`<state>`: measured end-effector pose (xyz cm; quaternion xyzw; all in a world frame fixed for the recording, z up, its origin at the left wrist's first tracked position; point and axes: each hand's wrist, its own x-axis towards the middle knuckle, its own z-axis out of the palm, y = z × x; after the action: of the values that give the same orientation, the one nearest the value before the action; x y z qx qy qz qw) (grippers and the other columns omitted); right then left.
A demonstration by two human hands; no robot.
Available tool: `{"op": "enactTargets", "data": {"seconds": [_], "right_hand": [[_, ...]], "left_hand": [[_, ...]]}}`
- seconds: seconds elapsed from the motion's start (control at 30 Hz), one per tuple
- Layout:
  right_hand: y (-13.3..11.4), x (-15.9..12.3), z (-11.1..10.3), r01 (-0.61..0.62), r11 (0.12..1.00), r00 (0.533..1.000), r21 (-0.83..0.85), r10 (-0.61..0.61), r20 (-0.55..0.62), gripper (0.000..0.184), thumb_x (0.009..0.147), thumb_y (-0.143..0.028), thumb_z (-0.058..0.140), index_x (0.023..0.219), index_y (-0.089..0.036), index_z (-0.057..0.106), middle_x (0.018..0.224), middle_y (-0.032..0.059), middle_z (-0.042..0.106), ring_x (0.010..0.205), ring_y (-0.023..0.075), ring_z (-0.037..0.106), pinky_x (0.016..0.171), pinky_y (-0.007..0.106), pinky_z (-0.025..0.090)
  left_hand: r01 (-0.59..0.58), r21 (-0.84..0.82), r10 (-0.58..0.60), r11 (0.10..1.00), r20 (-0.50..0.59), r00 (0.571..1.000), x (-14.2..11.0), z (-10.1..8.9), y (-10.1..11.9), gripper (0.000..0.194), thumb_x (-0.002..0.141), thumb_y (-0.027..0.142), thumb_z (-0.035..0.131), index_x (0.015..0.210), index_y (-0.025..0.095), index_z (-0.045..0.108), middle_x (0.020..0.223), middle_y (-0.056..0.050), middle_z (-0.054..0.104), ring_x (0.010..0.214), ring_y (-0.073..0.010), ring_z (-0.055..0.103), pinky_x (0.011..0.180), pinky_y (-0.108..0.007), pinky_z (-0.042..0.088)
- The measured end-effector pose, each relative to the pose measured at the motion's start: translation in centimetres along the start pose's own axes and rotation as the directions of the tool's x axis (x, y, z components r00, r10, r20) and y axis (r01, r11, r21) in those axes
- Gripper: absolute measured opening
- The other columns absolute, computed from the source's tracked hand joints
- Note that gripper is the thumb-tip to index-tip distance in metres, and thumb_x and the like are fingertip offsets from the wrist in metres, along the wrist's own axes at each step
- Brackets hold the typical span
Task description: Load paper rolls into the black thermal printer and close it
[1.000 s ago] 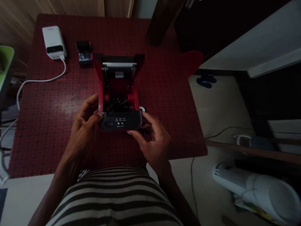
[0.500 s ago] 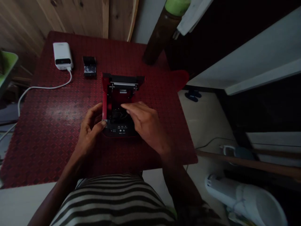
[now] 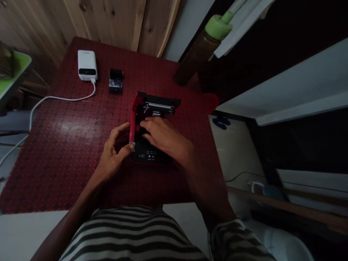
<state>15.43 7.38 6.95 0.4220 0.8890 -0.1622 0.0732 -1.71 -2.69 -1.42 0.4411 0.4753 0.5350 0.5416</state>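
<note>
My left hand grips the left side of the red-and-black device, thumb on its near corner, and my right hand, fingers bent, dips inside it; in this dim light I can't tell whether they close on anything. The raised lid stands just beyond my right hand, a white power bank ahead of my left.

The worktop had a dark red surface patterned with small diamonds and gleamed at left. At its far left lay a white power bank, whose white cable crossed the left edge; to the right of it, a small black object; nearer the middle, an opened red-and-black device; at far right stood a dark cylinder, green-capped
</note>
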Motion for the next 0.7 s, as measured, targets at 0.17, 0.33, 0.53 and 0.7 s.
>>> {"op": "enactTargets", "data": {"seconds": [0.17,0.33,0.53,0.7], "right_hand": [[-1.0,-2.8,0.4,-0.038,0.999,0.959,-0.023,0.030,-0.283,0.014,0.102,-0.011,0.072,0.113,-0.016,0.079,0.115,0.0138,0.082,0.112,0.0318,0.075,0.097,0.043,0.059],[2.0,-7.4,0.6,0.025,0.970,0.734,0.244,0.148,-0.662,0.018,0.097,-0.021,0.081,0.115,-0.025,0.080,0.110,0.0047,0.083,0.103,0.0264,0.076,0.095,0.043,0.060],[10.4,-6.2,4.2,0.081,0.677,0.530,0.732,0.592,-0.607,0.028,0.087,-0.043,0.085,0.106,-0.026,0.074,0.103,0.0009,0.081,0.088,0.0210,0.072,0.083,0.038,0.058],[12.8,-0.9,8.2,0.097,0.615,0.511,0.783,0.644,-0.569,0.028,0.086,-0.044,0.079,0.102,-0.026,0.065,0.104,0.0042,0.079,0.098,0.0244,0.073,0.091,0.040,0.057]], "left_hand": [[-0.001,0.016,0.002,1.000,-0.013,1.000,0.2,0.1,-0.2,0.058,0.095,0.040,0.078,0.149,0.025,0.063,0.156,-0.011,0.069,0.146,-0.0354,0.066,0.126,-0.058,0.050],[0.057,-0.007,-0.057,0.998,-0.021,0.998,0.1,-0.1,-0.2,0.061,0.095,0.042,0.078,0.152,0.027,0.062,0.160,-0.011,0.068,0.148,-0.0360,0.065,0.124,-0.057,0.053],[0.078,0.035,-0.075,0.996,-0.071,0.995,0.1,-0.2,-0.3,0.068,0.092,0.051,0.083,0.153,0.030,0.066,0.158,-0.009,0.069,0.145,-0.0380,0.066,0.121,-0.055,0.055],[0.070,0.059,-0.065,0.996,-0.085,0.994,0.1,-0.4,-0.7,0.068,0.092,0.052,0.083,0.155,0.032,0.067,0.159,-0.008,0.068,0.145,-0.0370,0.066,0.116,-0.048,0.058]]}}
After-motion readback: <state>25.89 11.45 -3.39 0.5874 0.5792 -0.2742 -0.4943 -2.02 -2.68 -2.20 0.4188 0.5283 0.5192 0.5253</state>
